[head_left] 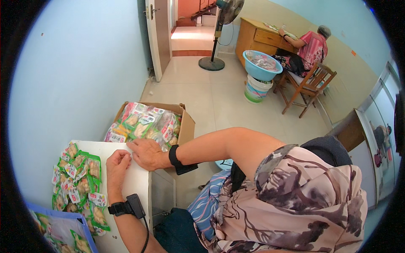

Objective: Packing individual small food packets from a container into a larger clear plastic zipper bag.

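Note:
My left hand (118, 163) is over the white tabletop (135, 183), its fingers curled together; whatever they may pinch is too small or hidden to make out. Close beside it, my right hand (148, 154) lies at the table's far edge with fingers stretched toward the left hand and thumb apart. Nothing shows in its grip. To the left of my left hand is a pile of small green-edged snack packets (80, 179) with clear windows and pale food inside. Just beyond my right hand, an open cardboard box (187, 126) is filled with similar packets (141, 122).
A blue plastic bin (78, 217) with packets stands at the lower left. On the floor beyond are a pedestal fan (211, 63) and a blue basin (262, 72) on a white bucket (256, 90). Another person (313, 50) sits on a wooden chair (308, 86) at a desk (253, 38).

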The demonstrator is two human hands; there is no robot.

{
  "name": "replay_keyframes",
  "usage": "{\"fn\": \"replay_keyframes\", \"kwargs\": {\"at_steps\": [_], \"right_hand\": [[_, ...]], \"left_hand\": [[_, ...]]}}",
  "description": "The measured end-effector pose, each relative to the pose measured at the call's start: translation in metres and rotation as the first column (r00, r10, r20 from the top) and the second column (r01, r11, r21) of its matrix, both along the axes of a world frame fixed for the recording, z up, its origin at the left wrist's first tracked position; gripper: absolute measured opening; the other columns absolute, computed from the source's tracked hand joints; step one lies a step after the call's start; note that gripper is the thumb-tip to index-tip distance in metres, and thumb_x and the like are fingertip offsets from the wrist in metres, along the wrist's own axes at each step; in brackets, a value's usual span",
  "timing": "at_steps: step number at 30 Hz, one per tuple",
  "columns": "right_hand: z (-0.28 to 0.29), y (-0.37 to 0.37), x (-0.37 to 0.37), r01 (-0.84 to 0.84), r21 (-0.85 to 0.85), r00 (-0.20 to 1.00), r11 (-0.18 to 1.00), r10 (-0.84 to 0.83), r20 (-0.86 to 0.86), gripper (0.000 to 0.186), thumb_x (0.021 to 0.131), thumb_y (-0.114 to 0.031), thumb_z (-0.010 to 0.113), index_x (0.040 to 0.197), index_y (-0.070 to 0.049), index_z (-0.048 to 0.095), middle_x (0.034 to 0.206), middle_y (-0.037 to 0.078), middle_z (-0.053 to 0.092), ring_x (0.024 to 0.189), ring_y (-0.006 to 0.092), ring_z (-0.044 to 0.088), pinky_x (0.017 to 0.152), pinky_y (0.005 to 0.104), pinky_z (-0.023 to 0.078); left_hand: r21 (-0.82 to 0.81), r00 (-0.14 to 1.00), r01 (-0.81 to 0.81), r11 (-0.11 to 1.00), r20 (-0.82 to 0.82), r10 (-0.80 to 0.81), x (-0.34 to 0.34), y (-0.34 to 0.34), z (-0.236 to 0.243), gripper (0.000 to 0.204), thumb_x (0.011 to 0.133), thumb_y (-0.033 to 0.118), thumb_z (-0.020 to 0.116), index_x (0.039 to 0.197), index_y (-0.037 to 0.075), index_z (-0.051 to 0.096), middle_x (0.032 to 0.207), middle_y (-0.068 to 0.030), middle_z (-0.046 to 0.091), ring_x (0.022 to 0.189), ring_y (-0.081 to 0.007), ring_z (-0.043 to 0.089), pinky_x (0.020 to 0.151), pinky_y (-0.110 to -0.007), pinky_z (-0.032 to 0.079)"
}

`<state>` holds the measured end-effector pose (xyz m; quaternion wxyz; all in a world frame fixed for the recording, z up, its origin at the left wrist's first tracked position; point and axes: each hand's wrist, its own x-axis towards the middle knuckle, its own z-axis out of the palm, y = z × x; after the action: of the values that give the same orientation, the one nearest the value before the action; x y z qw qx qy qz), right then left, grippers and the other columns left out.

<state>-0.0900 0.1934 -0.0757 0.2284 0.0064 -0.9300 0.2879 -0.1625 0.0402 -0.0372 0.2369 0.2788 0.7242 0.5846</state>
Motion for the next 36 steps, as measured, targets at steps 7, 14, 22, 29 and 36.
{"fn": "replay_keyframes", "kwargs": {"at_steps": [7,14,22,29,36], "right_hand": [[-0.002,0.002,-0.002,-0.015,0.052,1.0,0.999,0.015,-0.002,0.037,0.083,-0.016,0.054,0.117,0.0,0.054,0.101,0.02,0.059,0.096,0.0372,0.058,0.082,0.0478,0.047],[0.001,0.002,-0.003,-0.021,0.044,0.999,0.999,0.02,0.031,0.039,0.083,-0.016,0.055,0.118,-0.001,0.053,0.102,0.02,0.058,0.097,0.0365,0.058,0.082,0.0468,0.047],[-0.002,0.001,-0.003,0.002,0.055,1.0,0.998,-0.001,-0.025,0.036,0.082,-0.014,0.055,0.115,-0.001,0.054,0.098,0.018,0.058,0.094,0.0353,0.057,0.079,0.0463,0.046],[-0.004,0.001,-0.003,-0.008,0.029,0.999,1.0,0.01,-0.052,0.036,0.081,-0.014,0.055,0.115,-0.002,0.055,0.098,0.017,0.058,0.095,0.0355,0.057,0.08,0.0464,0.047],[-0.004,0.003,-0.004,-0.001,0.038,0.999,0.999,0.003,-0.037,0.037,0.081,-0.014,0.055,0.116,-0.001,0.054,0.102,0.018,0.059,0.097,0.0364,0.058,0.083,0.0461,0.048]], "left_hand": [[0.045,0.999,0.037,0.998,0.034,-0.038,-0.003,-0.002,-0.004,0.008,0.092,0.008,0.058,0.095,0.002,0.063,0.08,0.0015,0.059,0.07,-0.0053,0.05,0.064,-0.02,0.042],[0.056,1.0,0.007,0.998,0.021,-0.009,0.001,0.001,0.0,0.007,0.092,0.008,0.059,0.093,0.002,0.062,0.077,0.0028,0.057,0.066,-0.0051,0.046,0.06,-0.02,0.037],[0.062,0.998,0.027,0.998,0.054,-0.03,-0.006,-0.001,-0.005,0.007,0.092,0.007,0.059,0.094,0.002,0.062,0.08,0.0022,0.059,0.068,-0.0047,0.049,0.061,-0.019,0.04],[0.061,0.999,0.017,0.998,0.051,-0.02,-0.003,-0.001,-0.005,0.007,0.092,0.008,0.059,0.094,0.002,0.062,0.079,0.002,0.059,0.068,-0.0049,0.05,0.062,-0.019,0.04],[0.066,0.998,0.024,0.998,0.06,-0.028,-0.004,0.001,-0.005,0.007,0.092,0.007,0.059,0.094,0.002,0.063,0.079,0.0014,0.059,0.068,-0.0053,0.05,0.062,-0.02,0.04]]}}
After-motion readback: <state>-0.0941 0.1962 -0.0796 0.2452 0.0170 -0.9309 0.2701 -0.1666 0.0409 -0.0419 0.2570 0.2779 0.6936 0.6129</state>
